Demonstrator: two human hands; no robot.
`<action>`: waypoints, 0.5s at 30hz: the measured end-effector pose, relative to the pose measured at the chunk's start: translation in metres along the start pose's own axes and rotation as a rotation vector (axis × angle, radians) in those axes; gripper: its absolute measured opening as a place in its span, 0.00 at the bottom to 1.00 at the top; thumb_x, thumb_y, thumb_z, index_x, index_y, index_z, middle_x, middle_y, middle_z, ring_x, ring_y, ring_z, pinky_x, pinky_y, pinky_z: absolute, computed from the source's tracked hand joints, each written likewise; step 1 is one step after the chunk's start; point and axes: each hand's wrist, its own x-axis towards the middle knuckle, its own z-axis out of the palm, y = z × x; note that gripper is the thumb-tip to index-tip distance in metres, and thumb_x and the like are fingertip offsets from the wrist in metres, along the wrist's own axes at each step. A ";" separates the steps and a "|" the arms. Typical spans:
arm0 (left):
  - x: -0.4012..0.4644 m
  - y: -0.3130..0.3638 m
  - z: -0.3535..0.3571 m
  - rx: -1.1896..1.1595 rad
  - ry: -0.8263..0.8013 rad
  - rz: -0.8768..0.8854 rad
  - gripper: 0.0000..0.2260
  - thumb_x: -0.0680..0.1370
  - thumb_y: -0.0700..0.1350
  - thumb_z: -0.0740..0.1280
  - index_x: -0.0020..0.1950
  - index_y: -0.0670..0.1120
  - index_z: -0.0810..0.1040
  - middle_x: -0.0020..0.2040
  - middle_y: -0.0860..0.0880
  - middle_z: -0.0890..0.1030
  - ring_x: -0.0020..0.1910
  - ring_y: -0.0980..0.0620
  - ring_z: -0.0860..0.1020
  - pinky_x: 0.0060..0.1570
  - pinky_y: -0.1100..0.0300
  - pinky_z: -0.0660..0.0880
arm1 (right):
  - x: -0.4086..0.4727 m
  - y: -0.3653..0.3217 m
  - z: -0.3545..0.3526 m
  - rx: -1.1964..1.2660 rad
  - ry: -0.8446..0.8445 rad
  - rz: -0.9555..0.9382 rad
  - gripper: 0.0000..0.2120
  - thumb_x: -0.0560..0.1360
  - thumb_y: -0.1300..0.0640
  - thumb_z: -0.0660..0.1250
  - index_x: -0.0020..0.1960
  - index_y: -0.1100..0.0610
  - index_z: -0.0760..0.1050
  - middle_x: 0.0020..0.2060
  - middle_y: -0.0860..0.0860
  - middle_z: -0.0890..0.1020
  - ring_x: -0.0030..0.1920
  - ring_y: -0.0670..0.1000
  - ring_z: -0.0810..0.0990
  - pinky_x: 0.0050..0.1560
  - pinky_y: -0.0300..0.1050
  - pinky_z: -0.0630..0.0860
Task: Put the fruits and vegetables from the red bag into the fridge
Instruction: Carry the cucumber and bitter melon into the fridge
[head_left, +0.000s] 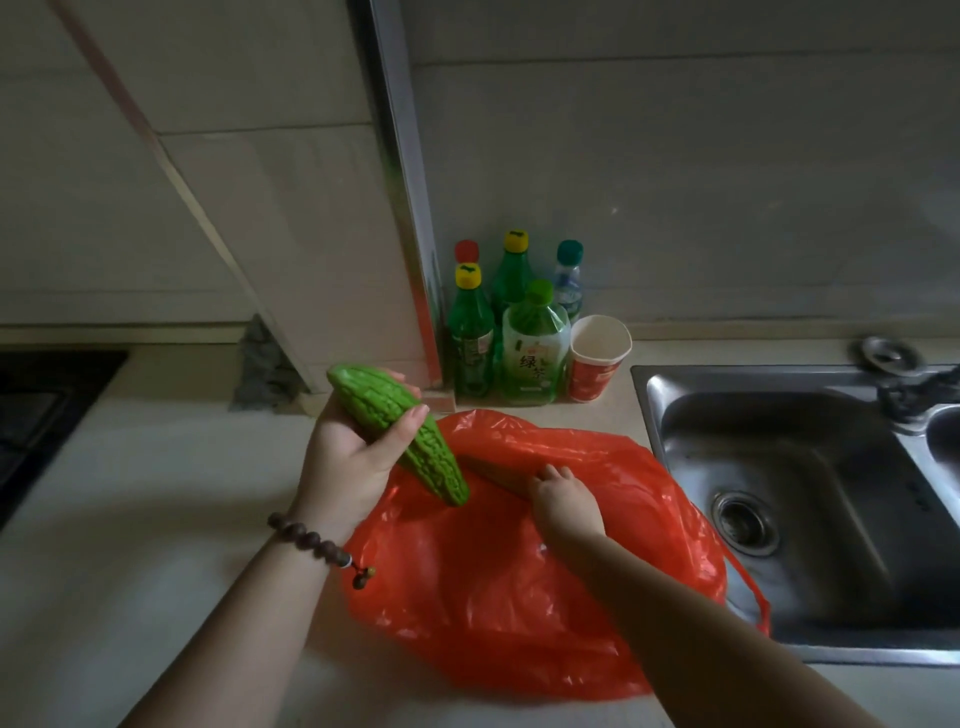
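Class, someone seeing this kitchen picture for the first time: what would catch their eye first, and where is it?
The bright red bag on the counter beside the sink stands out first. Above its left edge, the left hand holds a bumpy green bitter gourd, while the right hand reaches into the bag.

Dim kitchen: pale tiled wall (675, 156), light countertop (130, 519), steel sink (779, 467) at right
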 end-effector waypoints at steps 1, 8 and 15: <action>-0.002 -0.002 0.000 0.002 0.007 -0.001 0.20 0.69 0.54 0.73 0.54 0.43 0.77 0.50 0.45 0.82 0.52 0.50 0.81 0.54 0.52 0.77 | 0.000 -0.001 0.000 -0.005 -0.008 0.018 0.13 0.78 0.64 0.54 0.58 0.58 0.74 0.56 0.56 0.74 0.57 0.57 0.71 0.58 0.50 0.70; -0.001 -0.004 -0.002 -0.001 0.027 0.019 0.17 0.72 0.51 0.72 0.54 0.42 0.77 0.50 0.46 0.82 0.51 0.52 0.81 0.54 0.55 0.76 | -0.016 -0.005 -0.007 0.117 0.016 0.077 0.16 0.76 0.66 0.56 0.62 0.55 0.70 0.56 0.54 0.74 0.59 0.58 0.71 0.55 0.51 0.73; 0.000 -0.007 0.001 -0.038 0.091 0.002 0.15 0.71 0.49 0.73 0.53 0.43 0.78 0.48 0.49 0.83 0.51 0.53 0.81 0.55 0.49 0.77 | -0.050 -0.001 -0.047 0.493 0.280 0.085 0.06 0.75 0.58 0.66 0.52 0.54 0.75 0.45 0.48 0.78 0.43 0.48 0.75 0.41 0.41 0.72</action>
